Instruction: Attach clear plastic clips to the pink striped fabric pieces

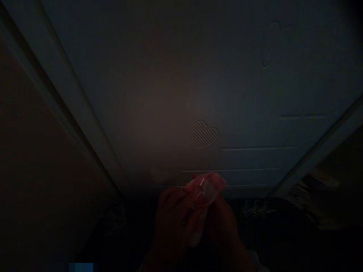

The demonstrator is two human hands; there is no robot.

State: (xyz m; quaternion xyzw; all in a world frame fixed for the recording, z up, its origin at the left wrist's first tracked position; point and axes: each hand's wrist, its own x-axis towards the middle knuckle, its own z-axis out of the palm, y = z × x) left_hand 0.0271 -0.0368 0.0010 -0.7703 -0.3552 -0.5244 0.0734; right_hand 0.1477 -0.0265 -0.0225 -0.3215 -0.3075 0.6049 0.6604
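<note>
The light is very dim. A shiny pink, see-through wrapped thing point(211, 185) is held between my two hands at the lower middle of the view; its kind cannot be made out. My left hand point(171, 215) closes on it from the left, fingers curled over its near side. From the right, my right hand point(224, 221) grips it, with most of the fingers hidden behind it. A pale piece point(196, 237) hangs below, between the hands; whether it belongs to the pink thing is unclear.
A pale door point(136, 98) with raised hearts and lines stands in front of me. Its frame point(85, 109) runs along the left, beside a dark wall point(36, 151). A dark mat point(258, 211) with light lettering lies at its foot. Blurred light items point(323, 183) lie at right.
</note>
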